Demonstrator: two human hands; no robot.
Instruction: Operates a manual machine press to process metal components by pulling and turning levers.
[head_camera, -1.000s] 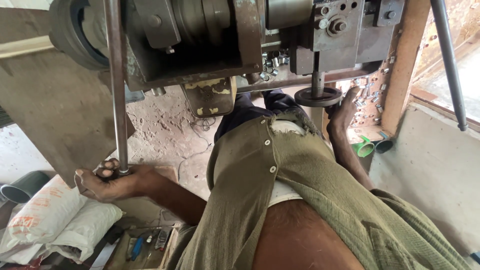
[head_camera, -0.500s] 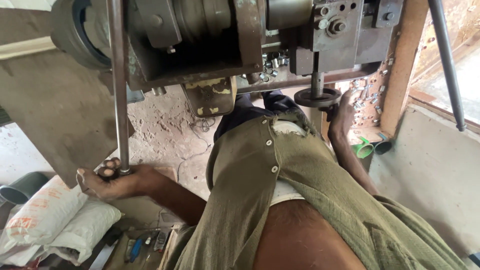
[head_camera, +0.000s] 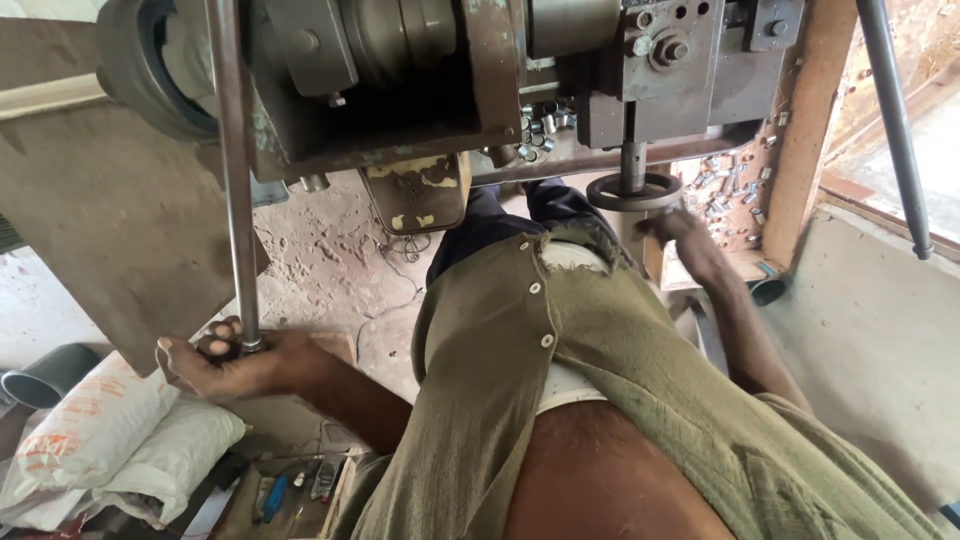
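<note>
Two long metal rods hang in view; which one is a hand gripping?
The left rod: the left hand grips its lower end. The right rod hangs untouched by the window.

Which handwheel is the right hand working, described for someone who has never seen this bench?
Start at the big grey metal machine across the top. Under its right end a short vertical shaft carries a small round dark metal handwheel, just above the right hand. It is the only flat ring there.

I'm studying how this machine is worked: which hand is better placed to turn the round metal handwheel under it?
Probably the right hand: it sits just beside the round dark metal handwheel, fingers at its rim. The left hand is far across, its grip closed around the long grey steel lever rod.
</note>
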